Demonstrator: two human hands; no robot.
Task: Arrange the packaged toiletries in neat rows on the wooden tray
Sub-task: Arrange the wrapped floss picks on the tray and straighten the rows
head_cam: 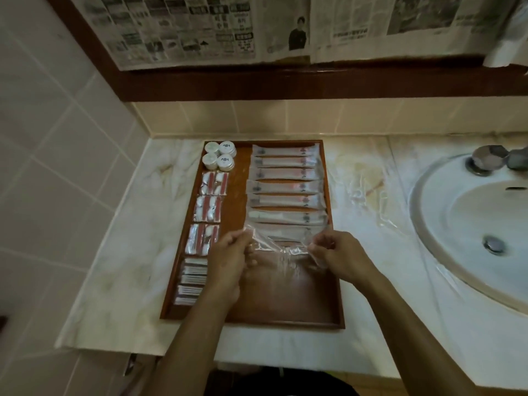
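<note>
Wooden tray (pixel 237 178) lies on the marble tabletop (pixel 120 252), centre of frame, against the tiled wall. Right column: long toothbrush packets (pixel 285 185) stacked in a neat row from the far rim toward mid-tray. Left column, top to bottom: four round white caps (pixel 219 159), three pairs of red-and-white sachets (pixel 210 207), then a short stack of flat striped packets (pixel 192 281). Left hand (pixel 228 261) pinches one edge of a clear plastic wrapper (pixel 281 247); right hand (pixel 334 250) pinches the opposite edge, the film stretched between them above the tray's near half. Its contents are too blurred to tell. White sink (pixel 445 230) at right of frame; newspaper sheets (pixel 183 27) cover the mirror along the top.
</note>
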